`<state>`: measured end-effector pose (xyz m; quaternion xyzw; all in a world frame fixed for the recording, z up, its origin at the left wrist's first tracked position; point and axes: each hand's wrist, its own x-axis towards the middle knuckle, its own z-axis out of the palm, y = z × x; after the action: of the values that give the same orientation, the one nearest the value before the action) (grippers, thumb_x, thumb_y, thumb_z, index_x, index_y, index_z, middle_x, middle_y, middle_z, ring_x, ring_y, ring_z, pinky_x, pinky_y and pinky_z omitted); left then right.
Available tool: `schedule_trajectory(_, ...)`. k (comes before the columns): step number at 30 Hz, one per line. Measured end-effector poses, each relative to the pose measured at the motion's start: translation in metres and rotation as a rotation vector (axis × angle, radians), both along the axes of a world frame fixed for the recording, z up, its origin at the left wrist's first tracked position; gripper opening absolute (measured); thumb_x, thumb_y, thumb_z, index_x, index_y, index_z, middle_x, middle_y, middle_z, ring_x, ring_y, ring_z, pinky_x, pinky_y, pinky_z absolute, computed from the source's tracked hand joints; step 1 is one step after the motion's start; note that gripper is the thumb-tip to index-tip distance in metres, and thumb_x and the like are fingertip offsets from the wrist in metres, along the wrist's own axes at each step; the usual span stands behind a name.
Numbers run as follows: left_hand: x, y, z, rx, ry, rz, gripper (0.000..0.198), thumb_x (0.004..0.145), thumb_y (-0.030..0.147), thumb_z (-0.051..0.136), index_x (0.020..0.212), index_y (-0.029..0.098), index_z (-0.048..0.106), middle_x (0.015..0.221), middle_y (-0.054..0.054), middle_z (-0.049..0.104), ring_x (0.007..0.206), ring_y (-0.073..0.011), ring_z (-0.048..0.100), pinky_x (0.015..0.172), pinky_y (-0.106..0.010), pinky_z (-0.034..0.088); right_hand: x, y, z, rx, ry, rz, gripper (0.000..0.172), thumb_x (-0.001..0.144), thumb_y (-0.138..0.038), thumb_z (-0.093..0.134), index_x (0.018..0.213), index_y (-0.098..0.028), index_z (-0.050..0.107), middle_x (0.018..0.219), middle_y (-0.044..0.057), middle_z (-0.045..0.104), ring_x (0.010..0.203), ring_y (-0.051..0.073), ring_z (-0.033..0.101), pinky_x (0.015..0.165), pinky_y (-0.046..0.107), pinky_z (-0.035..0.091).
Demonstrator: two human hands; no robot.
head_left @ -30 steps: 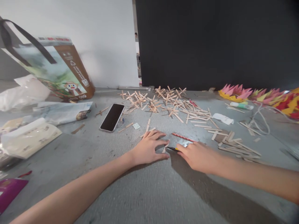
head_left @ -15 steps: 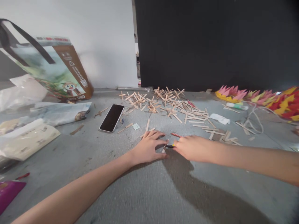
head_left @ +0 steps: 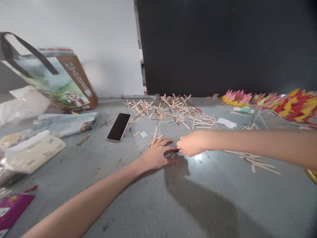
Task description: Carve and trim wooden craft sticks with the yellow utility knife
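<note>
My left hand lies low on the grey tabletop, its thumb and forefinger spread around a small wooden stick piece. The stick is mostly covered, so I cannot tell whether the fingers press on it. Just right of those fingers, my right hand is closed round a slim dark tool with a yellow part. The tool's tip points left, at the stick piece between my left fingers. Its kind is hidden by the grip.
Crossed wooden sticks lie heaped at the back, with loose sticks at right. A phone, a printed bag and plastic packets are at left. Paper petal crowns, a glue stick and white tissue are at right.
My right hand has moved left and slightly up, bringing the tool in close to my left fingers. The left hand keeps about the same pose. The view has shifted slightly.
</note>
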<state>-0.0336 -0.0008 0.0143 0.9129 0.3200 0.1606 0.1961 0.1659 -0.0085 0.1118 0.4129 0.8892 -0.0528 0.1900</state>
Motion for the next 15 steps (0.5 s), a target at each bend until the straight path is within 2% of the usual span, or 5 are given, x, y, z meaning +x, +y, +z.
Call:
schedule_trajectory(4,0.0,0.001,-0.004,0.019,-0.009,-0.009,0.054,0.085,0.061,0.076,0.132,0.036,0.071,0.149,-0.007,0.058,0.14,-0.0331,0.047,0.117,-0.052,0.032,-0.002,-0.009,0.012,-0.238,-0.162,-0.221,0.035,0.1,-0.025,0.044,0.088,-0.009,0.074,0.065,0.011,0.07,0.024,0.013,0.048,0.036,0.029,0.039)
schedule_trajectory(7,0.0,0.002,-0.007,0.039,-0.022,-0.018,0.058,0.085,0.059,0.076,0.136,0.034,0.068,0.148,-0.007,0.058,0.139,-0.0325,0.048,0.117,-0.051,0.032,-0.002,-0.017,0.012,-0.256,-0.167,-0.286,0.039,0.101,-0.025,0.04,0.095,-0.007,0.074,0.072,0.014,0.071,0.027,0.014,0.05,0.038,0.031,0.041)
schedule_trajectory(9,0.0,0.003,-0.009,0.04,-0.021,-0.022,0.057,0.085,0.06,0.075,0.135,0.034,0.068,0.149,-0.007,0.058,0.139,-0.0327,0.048,0.117,-0.051,0.032,-0.002,-0.017,0.009,-0.19,-0.154,-0.218,0.032,0.099,-0.025,0.047,0.094,-0.009,0.075,0.076,0.013,0.072,0.036,0.014,0.056,0.044,0.03,0.044)
schedule_trajectory(12,-0.001,0.006,-0.01,0.022,-0.01,-0.023,0.051,0.087,0.06,0.074,0.132,0.037,0.071,0.151,-0.006,0.057,0.141,-0.0335,0.046,0.118,-0.051,0.032,-0.002,-0.012,0.006,-0.059,-0.128,-0.039,0.017,0.092,-0.024,0.062,0.093,-0.014,0.077,0.079,0.009,0.072,0.058,0.016,0.066,0.059,0.028,0.048)
schedule_trajectory(15,-0.002,0.01,-0.01,-0.011,-0.027,-0.012,0.045,0.089,0.054,0.074,0.13,0.037,0.071,0.15,-0.006,0.058,0.14,-0.0331,0.048,0.117,-0.052,0.033,-0.006,-0.003,0.008,-0.032,-0.179,0.081,0.011,0.088,-0.022,0.069,0.092,-0.017,0.078,0.079,0.008,0.073,0.072,0.019,0.069,0.066,0.029,0.048)
